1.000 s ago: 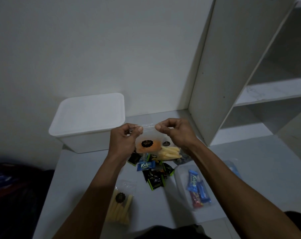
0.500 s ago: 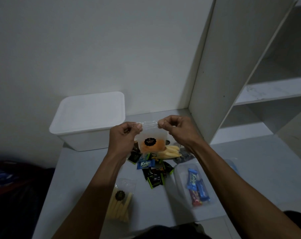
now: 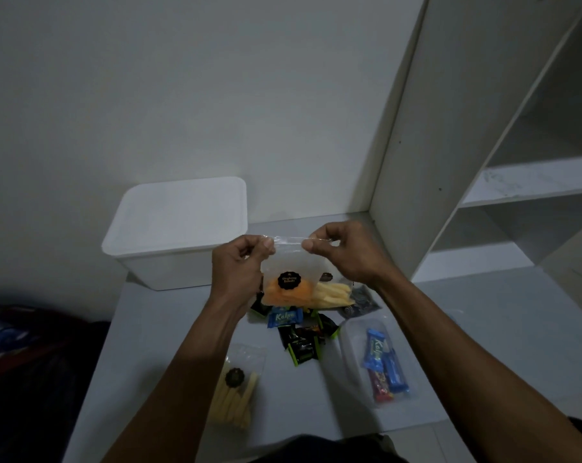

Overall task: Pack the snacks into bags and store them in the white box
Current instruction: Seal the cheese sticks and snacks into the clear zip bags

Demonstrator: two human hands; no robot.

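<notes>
I hold a clear zip bag (image 3: pixel 289 262) upright above the table, pinching its top strip at both ends. My left hand (image 3: pixel 241 265) grips the left corner, my right hand (image 3: pixel 344 252) the right corner. Orange chips with a round black label (image 3: pixel 288 290) sit in the bag's bottom. The white box (image 3: pixel 179 228), lid on, stands behind my left hand against the wall. On the grey table (image 3: pixel 169 329) lie loose small wrapped snacks (image 3: pixel 299 339), a bag of pale sticks (image 3: pixel 331 294) and another bag of sticks (image 3: pixel 234 396).
A clear bag with blue and red snack bars (image 3: pixel 383 369) lies at the right. A white shelf unit (image 3: pixel 483 162) rises on the right. Dark cloth (image 3: pixel 22 362) lies left of the table. The table's near edge is by my body.
Both hands have lifted the bag slightly and moved apart along its top strip. The things on the table have not moved.
</notes>
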